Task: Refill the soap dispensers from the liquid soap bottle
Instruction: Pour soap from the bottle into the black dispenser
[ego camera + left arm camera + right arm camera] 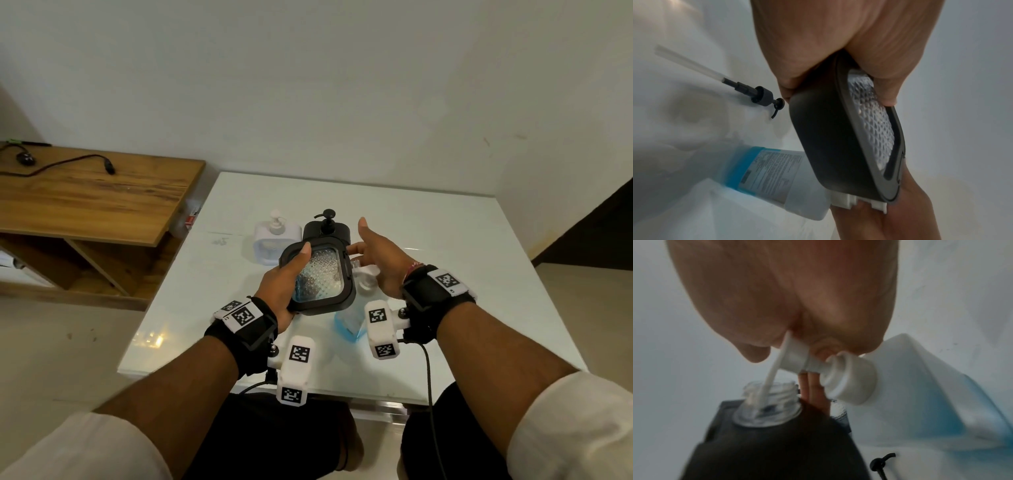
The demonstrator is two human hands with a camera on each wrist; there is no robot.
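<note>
My left hand (286, 277) grips a black soap dispenser (320, 277) with a textured clear window, tilted above the white table (445, 274); the thumb lies on its frame. Its clear neck (768, 402) is open, and the white nozzle (770, 374) of the liquid soap bottle (349, 325) reaches into it. The bottle holds blue liquid and stands just right of the dispenser. My right hand (376, 260) rests on the bottle's white pump head (795, 353), fingers stretched out and thumb raised. The left wrist view shows the hand (838, 48), the dispenser (838, 138) and the bottle (772, 177).
A black pump with a clear tube (760, 95) lies detached on the table; its head (328, 219) shows behind the held dispenser above a dark body. A white dispenser (272, 240) stands at the back left. A wooden desk (102, 198) with cables sits further left.
</note>
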